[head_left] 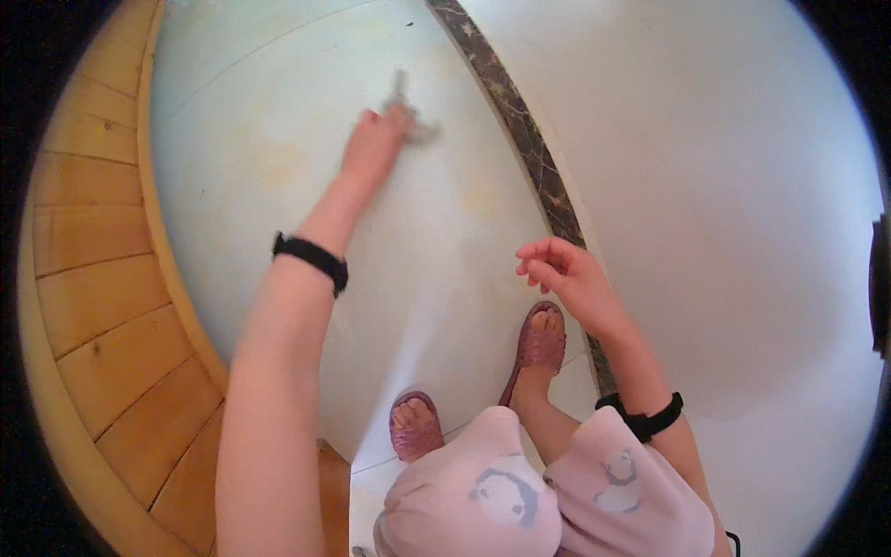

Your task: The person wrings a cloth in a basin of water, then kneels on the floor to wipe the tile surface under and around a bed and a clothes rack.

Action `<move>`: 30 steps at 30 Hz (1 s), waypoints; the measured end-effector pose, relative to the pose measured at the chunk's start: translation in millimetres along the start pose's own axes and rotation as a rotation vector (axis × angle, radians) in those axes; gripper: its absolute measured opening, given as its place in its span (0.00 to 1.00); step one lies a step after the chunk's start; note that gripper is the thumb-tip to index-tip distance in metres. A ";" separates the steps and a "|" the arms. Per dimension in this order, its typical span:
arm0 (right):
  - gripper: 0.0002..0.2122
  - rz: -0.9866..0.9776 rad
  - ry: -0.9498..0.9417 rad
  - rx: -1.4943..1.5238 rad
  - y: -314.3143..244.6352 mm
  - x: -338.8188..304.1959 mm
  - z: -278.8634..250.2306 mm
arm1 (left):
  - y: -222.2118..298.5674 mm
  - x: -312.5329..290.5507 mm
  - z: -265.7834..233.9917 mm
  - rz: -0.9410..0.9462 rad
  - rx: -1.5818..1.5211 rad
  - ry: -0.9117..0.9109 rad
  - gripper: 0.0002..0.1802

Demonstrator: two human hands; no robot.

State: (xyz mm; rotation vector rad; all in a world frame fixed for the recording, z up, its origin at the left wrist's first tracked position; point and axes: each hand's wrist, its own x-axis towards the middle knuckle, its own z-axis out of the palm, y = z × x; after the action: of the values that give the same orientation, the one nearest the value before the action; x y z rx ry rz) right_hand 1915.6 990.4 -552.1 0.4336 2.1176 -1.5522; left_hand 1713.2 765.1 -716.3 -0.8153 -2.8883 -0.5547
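Note:
My left hand (379, 139) reaches forward over the pale surface, its fingers closed on a small grey-green thing (422, 133). That thing is smeared by motion, with one narrow end pointing away from me and a wider part on the right; I cannot make out its kind. Whether it touches the surface below is unclear. Nearer and to the right, my right hand (568, 274) hovers by the dark marbled strip (520, 116). Its fingers are loosely bent and apart, with nothing in them. A black band circles each of my forearms.
Pale flooring (371, 306) with yellowish stains lies ahead. Wooden panelling (97, 269) with a raised edge curves along the left. Beyond the marbled strip spreads a plain whitish surface (733, 232). My feet, in pinkish slippers (416, 425), stand close below.

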 end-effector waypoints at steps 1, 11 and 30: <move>0.07 0.025 0.016 -0.005 7.4 1.1 -0.5 | 8.2 10.8 -17.7 -0.159 -0.071 -0.053 0.15; 0.31 -0.394 0.423 -0.206 5.4 78.6 30.8 | 66.9 -17.6 -86.6 -0.583 -1.669 -0.320 0.21; 0.17 -0.069 -0.316 0.808 6.0 148.2 47.4 | 24.7 -92.3 -109.5 -0.978 -1.122 -0.045 0.17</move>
State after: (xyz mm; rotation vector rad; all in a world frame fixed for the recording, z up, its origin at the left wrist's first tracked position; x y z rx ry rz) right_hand 1803.6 943.5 -649.6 0.3370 1.2183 -2.3059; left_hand 1803.5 699.3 -623.3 0.7172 -2.6199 -2.2874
